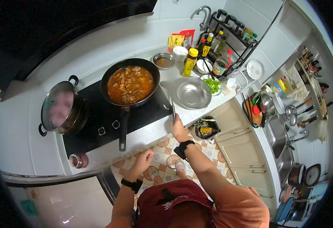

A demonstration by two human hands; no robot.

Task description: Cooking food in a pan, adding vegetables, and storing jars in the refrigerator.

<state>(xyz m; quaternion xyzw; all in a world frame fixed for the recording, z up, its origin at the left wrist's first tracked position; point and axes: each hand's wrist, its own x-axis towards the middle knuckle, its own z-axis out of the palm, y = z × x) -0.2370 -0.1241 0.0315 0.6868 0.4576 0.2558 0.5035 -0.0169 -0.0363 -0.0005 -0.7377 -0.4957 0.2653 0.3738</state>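
Observation:
My right hand [179, 129] is closed on the handle of a metal spatula [172, 107], held over the white counter between the hob and a steel bowl [193, 93] with nothing visible in it. Nothing shows in my left hand [144, 161], which hangs near the counter's front edge with its fingers curled; whether they are fully closed is unclear. On the black hob, a frying pan [124, 145] holds pieces of food in reddish-brown sauce [131, 85], its handle pointing towards me. Left of it stands a pot with a steamed-up glass lid [58, 105].
A glass jar [78, 160] stands at the counter's front left. Behind the steel bowl are a yellow-capped bottle [189, 62], chopped green vegetables [212, 85] on a plate and a small metal bowl [164, 60]. A waste bin [199, 134] is below; the sink [274, 139] lies right.

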